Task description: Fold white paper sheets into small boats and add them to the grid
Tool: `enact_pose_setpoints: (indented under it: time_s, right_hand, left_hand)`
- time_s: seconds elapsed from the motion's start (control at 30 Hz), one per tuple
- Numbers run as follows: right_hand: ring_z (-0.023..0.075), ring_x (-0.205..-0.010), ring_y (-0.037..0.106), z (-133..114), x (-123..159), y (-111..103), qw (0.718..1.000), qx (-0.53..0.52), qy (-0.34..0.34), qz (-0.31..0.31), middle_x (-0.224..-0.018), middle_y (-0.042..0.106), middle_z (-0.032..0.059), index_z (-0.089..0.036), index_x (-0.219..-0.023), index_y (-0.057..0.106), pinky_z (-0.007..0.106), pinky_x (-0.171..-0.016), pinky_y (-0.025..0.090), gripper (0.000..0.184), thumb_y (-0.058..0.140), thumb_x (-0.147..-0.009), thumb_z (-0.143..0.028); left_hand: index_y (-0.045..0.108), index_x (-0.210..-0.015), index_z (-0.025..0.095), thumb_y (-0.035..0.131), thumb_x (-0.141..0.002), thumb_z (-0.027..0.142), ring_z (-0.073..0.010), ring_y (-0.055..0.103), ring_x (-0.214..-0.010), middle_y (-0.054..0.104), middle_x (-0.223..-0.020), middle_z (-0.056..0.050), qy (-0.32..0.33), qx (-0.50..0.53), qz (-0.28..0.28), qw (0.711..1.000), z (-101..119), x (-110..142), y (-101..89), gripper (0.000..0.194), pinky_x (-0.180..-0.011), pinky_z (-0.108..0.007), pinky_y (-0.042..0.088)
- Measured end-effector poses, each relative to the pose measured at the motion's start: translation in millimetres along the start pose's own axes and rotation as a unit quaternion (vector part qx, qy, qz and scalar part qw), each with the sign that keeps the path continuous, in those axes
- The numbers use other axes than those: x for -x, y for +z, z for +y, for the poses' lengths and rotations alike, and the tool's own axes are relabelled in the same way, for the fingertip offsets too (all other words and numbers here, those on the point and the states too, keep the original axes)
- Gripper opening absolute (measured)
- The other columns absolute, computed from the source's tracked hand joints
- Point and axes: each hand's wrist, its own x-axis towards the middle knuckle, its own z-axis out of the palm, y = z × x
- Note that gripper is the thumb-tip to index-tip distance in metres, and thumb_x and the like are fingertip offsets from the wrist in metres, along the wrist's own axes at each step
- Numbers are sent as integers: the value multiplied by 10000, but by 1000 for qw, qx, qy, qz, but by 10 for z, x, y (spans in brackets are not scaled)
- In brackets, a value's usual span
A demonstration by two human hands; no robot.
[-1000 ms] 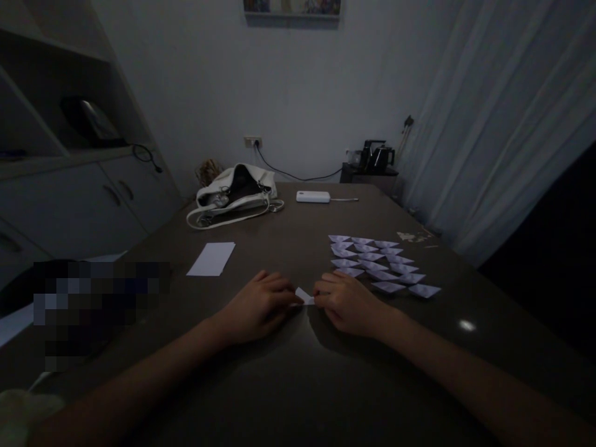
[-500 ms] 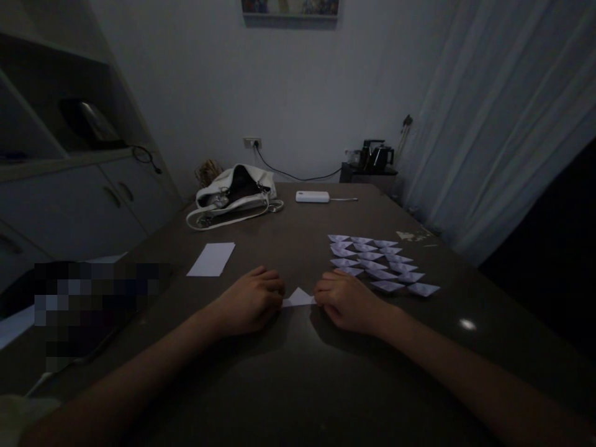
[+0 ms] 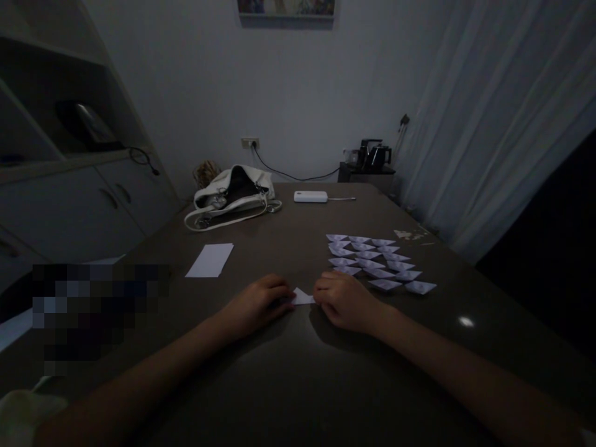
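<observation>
A small folded white paper (image 3: 303, 298) with a pointed top is held low over the dark table between my two hands. My left hand (image 3: 261, 303) has its fingers closed on the left end of the paper, the fingertips reaching over part of it. At the other end, my right hand (image 3: 343, 300) pinches the paper with curled fingers, which hide that tip. Several folded paper boats (image 3: 372, 263) lie in rows just beyond and to the right of my right hand. Flat white paper sheets (image 3: 210, 260) rest beyond my left hand.
Toward the back of the table (image 3: 298, 385) lie a white handbag (image 3: 237, 192) and a white power bank (image 3: 310, 197) with a short cable. Paper scraps (image 3: 408, 235) are near the right edge. A blurred-out patch (image 3: 93, 316) covers things at the left.
My left hand has slid inward along the paper, its fingers straighter, and less of the paper shows now. My right hand stays nearly in place. The view has shifted slightly.
</observation>
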Motion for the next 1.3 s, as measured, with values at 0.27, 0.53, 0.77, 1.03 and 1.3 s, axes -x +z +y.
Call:
enact_pose_setpoints:
  time_s: [0.27, 0.53, 0.77, 1.03, 1.3]
  right_hand:
    - [143, -683, 550, -32, 29, 104, 969, -87, 166, 158, -684, 608, 28, -157, -640, 586, 252, -626, 358, 183, 462, -717, -47]
    - [132, -605, 579, -107, -8, 145, 931, -238, 233, 152, -672, 653, 11, -178, -723, 612, 253, -579, 396, 131, 514, -742, -93]
    - [142, -628, 642, -183, -80, 226, 779, -553, 258, 141, -748, 678, 9, -203, -973, 460, 261, -559, 482, 325, 668, -733, -269]
    - [149, -680, 672, -196, -81, 269, 735, -618, 233, 154, -766, 677, -1, -215, -979, 476, 280, -625, 519, 380, 728, -696, -243]
    - [158, -729, 674, -207, -78, 268, 757, -598, 214, 153, -796, 672, 3, -221, -1002, 488, 305, -672, 532, 373, 722, -713, -247]
  left_hand:
    - [637, -1030, 150, 472, -939, 305, -174, 579, -823, 601, -940, -79, -2, -43, -16, 999, 8, 13, -23, 245, -723, -275, 471]
    - [648, -1008, 126, 481, -915, 254, -172, 603, -780, 645, -896, -90, -35, 14, 18, 999, 56, -6, -51, 230, -684, -268, 461]
    - [611, -1066, 156, 528, -877, 286, -142, 602, -681, 665, -795, -25, -117, 193, 18, 974, 221, -27, -79, 244, -606, -237, 444]
    - [553, -1050, 149, 592, -840, 284, -145, 605, -702, 655, -804, -25, -125, 278, 22, 952, 287, -21, -52, 252, -630, -252, 468]
    - [520, -1034, 163, 596, -838, 281, -154, 614, -744, 655, -845, -30, -117, 309, 28, 944, 286, -15, -29, 241, -668, -275, 486]
